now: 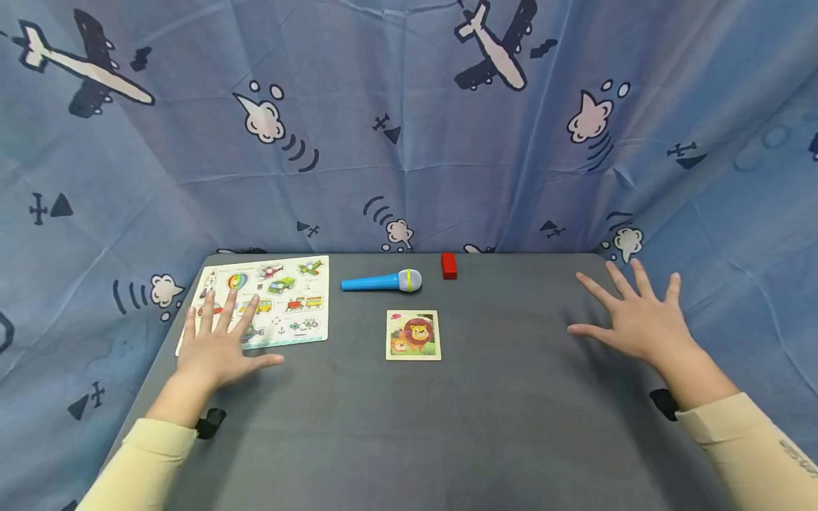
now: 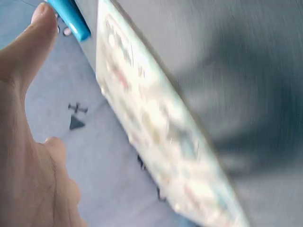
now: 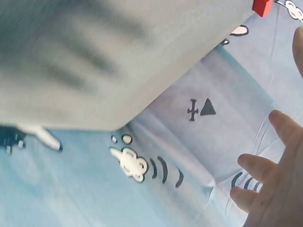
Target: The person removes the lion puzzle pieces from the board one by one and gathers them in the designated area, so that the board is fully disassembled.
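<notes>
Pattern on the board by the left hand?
The board has colourful vehicle pictures on a pale ground; clearest in the head view.

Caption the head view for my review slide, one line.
Left hand spread partly over a picture board, right hand spread; blue microphone, lion picture and red block lie between them on gray table.

My head feed's lit evenly & sharp, w/ soft shadow (image 1: 599,383) at 7 o'clock from R hand (image 1: 645,326), but L wrist cam's pale board (image 2: 158,135) is washed out & blurred, R wrist cam's streaky shadow fuzzy at 10 o'clock.
</notes>
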Tool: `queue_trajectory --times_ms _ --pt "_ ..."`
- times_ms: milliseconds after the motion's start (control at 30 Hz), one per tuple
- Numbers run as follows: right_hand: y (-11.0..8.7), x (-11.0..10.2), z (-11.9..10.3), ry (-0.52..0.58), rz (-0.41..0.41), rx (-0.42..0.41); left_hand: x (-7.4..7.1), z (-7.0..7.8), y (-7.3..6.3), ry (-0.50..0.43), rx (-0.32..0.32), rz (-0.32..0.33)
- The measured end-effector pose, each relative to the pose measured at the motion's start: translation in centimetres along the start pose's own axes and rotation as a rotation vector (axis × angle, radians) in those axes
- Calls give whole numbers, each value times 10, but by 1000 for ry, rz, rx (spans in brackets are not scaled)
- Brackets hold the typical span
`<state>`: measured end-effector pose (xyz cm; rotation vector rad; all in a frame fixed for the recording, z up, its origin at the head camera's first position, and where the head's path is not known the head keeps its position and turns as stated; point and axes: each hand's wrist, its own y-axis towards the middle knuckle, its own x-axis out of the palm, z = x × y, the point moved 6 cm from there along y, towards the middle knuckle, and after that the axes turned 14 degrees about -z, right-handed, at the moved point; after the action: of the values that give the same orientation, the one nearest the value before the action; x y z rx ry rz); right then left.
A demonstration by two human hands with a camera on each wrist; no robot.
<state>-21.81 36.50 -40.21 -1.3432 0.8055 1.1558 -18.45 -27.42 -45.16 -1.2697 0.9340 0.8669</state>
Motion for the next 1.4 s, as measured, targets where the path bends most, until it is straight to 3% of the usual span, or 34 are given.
queue_trajectory --times_ms 300,600,733,933,1167,1400 --pt "14 6 -29 85 0 -67 30 39 17 -104 71 32" --pt "18 8 -66 197 160 -130 69 82 29 -170 155 31" --pt "24 11 -84 262 207 -151 71 100 35 -210 191 49" --pt "31 24 -107 332 190 -147 73 125 44 -247 226 33" --pt "41 33 -140 404 162 -169 76 150 51 -424 300 -7" --pt "53 35 -174 498 114 -198 73 168 65 -323 282 28"
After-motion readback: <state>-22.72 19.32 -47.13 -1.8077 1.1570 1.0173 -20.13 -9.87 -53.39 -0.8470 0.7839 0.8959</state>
